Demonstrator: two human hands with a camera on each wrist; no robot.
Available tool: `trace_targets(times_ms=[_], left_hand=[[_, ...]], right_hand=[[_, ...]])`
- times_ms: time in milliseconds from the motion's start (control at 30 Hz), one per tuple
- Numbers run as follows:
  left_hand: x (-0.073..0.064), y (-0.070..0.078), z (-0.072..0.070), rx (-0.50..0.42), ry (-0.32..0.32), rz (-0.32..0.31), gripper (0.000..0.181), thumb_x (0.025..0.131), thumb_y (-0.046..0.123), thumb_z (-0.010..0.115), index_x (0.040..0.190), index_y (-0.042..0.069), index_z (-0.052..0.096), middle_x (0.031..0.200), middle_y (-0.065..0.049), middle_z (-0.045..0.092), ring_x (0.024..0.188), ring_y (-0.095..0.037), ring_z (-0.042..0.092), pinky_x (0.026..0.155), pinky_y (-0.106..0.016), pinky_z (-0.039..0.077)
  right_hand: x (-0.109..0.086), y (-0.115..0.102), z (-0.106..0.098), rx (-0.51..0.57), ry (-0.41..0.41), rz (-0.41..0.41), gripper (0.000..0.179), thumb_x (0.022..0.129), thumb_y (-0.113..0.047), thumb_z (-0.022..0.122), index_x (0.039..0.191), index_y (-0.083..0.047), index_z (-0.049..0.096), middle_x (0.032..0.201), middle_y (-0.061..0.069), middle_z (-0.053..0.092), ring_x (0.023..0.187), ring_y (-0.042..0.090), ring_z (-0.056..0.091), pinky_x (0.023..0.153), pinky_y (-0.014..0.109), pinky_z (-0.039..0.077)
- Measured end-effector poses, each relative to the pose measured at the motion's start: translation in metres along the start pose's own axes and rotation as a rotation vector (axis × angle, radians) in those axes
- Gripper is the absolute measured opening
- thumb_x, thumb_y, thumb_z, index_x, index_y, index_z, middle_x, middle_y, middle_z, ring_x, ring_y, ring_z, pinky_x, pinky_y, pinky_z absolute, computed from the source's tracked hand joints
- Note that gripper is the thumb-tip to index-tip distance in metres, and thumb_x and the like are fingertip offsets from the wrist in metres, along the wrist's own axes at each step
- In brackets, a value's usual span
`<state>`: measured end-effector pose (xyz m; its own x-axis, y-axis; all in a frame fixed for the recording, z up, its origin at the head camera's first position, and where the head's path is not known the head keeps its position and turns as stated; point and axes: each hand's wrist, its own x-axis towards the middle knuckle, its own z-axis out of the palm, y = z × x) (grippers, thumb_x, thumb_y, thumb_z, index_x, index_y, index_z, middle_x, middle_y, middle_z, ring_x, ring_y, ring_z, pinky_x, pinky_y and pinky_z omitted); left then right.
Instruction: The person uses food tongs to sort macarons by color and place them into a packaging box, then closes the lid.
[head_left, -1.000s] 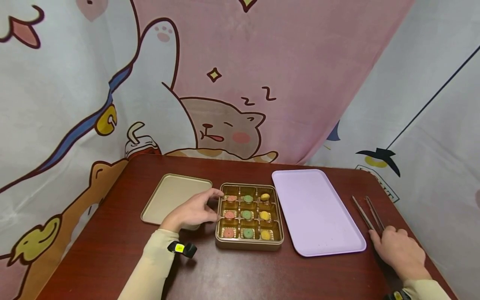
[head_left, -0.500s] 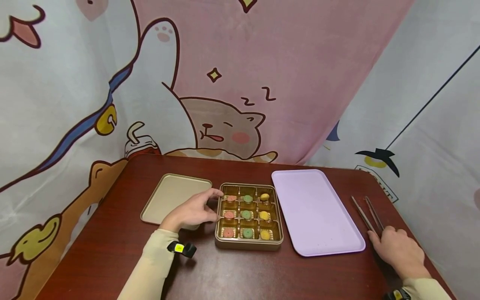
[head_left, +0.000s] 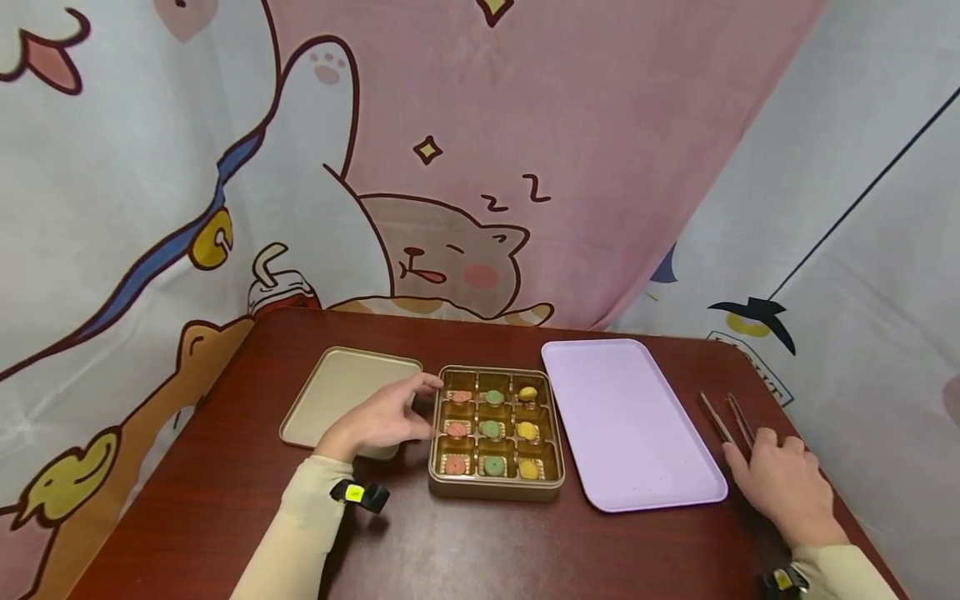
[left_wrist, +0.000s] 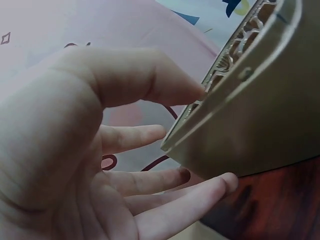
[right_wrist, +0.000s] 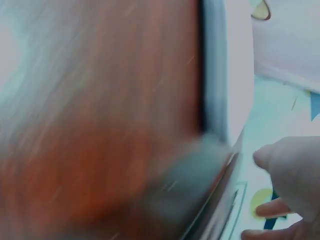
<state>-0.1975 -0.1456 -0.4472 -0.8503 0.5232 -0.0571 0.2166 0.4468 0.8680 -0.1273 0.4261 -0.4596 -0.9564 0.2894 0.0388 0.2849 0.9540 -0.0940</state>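
A gold tin [head_left: 495, 490] with a divided insert holds small round sweets, pink [head_left: 456, 464], green [head_left: 493, 465] and yellow [head_left: 528, 469], one per compartment. My left hand [head_left: 378, 415] is at the tin's left side; in the left wrist view its thumb touches the rim of the tin [left_wrist: 250, 120] and the other fingers stretch out near the wall. At the far right, metal tongs [head_left: 738, 417] lie on the table, tips pointing away. My right hand [head_left: 783, 485] is over their handle end, which it hides. The right wrist view is blurred, with spread fingers [right_wrist: 295, 170] and no tongs visible between them.
A gold lid [head_left: 337, 396] lies left of the tin, partly under my left hand in view. A lilac tray [head_left: 633, 425] lies between tin and tongs. The dark red table [head_left: 420, 542] ends at a printed cloth [head_left: 600, 125] behind.
My right hand has shifted slightly left and up, and its fingers have loosened from the tongs, which stay on the table. The left hand stays by the tin.
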Motion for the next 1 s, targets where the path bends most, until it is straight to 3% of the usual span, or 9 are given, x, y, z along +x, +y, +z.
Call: trace_targets(times_ms=[167, 300, 533, 800, 1000], left_hand=[[-0.004, 0.001, -0.006, 0.02, 0.025, -0.002, 0.069, 0.087, 0.008, 0.08, 0.149, 0.006, 0.049, 0.15, -0.023, 0.052, 0.092, -0.017, 0.075, 0.081, -0.033, 0.061], [-0.008, 0.002, -0.011, 0.012, 0.046, -0.003, 0.069, 0.088, 0.009, 0.08, 0.149, 0.007, 0.049, 0.151, -0.025, 0.051, 0.094, -0.018, 0.076, 0.082, -0.033, 0.061], [-0.021, 0.002, -0.025, 0.055, 0.11, -0.025, 0.065, 0.088, 0.012, 0.08, 0.147, 0.012, 0.053, 0.149, -0.024, 0.055, 0.098, -0.019, 0.074, 0.087, -0.035, 0.06], [-0.043, -0.005, -0.051, 0.138, 0.156, -0.039, 0.061, 0.088, 0.012, 0.079, 0.144, 0.009, 0.057, 0.145, -0.025, 0.057, 0.096, -0.019, 0.074, 0.083, -0.037, 0.06], [-0.059, -0.015, -0.068, 0.221, 0.228, -0.061, 0.053, 0.09, 0.018, 0.08, 0.139, 0.011, 0.062, 0.141, -0.018, 0.062, 0.108, -0.029, 0.073, 0.088, -0.042, 0.059]], right_hand=[[-0.006, -0.044, -0.012, 0.165, 0.189, -0.191, 0.061, 0.101, -0.032, 0.066, 0.134, 0.015, 0.047, 0.119, 0.044, 0.047, 0.102, 0.06, 0.052, 0.071, 0.075, 0.05], [-0.012, -0.089, -0.021, 0.285, 0.244, -0.351, 0.057, 0.101, -0.028, 0.068, 0.139, 0.01, 0.05, 0.128, 0.038, 0.052, 0.112, 0.054, 0.054, 0.081, 0.074, 0.05], [-0.019, -0.158, -0.021, 0.424, 0.311, -0.574, 0.05, 0.098, -0.02, 0.072, 0.138, 0.005, 0.055, 0.123, 0.029, 0.061, 0.109, 0.044, 0.064, 0.082, 0.063, 0.055], [-0.022, -0.226, -0.015, 0.512, 0.191, -0.677, 0.053, 0.102, -0.025, 0.069, 0.144, 0.004, 0.053, 0.125, 0.026, 0.062, 0.111, 0.04, 0.065, 0.087, 0.058, 0.056], [-0.027, -0.267, -0.016, 0.559, 0.117, -0.742, 0.059, 0.102, -0.028, 0.069, 0.149, 0.002, 0.049, 0.123, 0.026, 0.062, 0.109, 0.038, 0.064, 0.089, 0.054, 0.055]])
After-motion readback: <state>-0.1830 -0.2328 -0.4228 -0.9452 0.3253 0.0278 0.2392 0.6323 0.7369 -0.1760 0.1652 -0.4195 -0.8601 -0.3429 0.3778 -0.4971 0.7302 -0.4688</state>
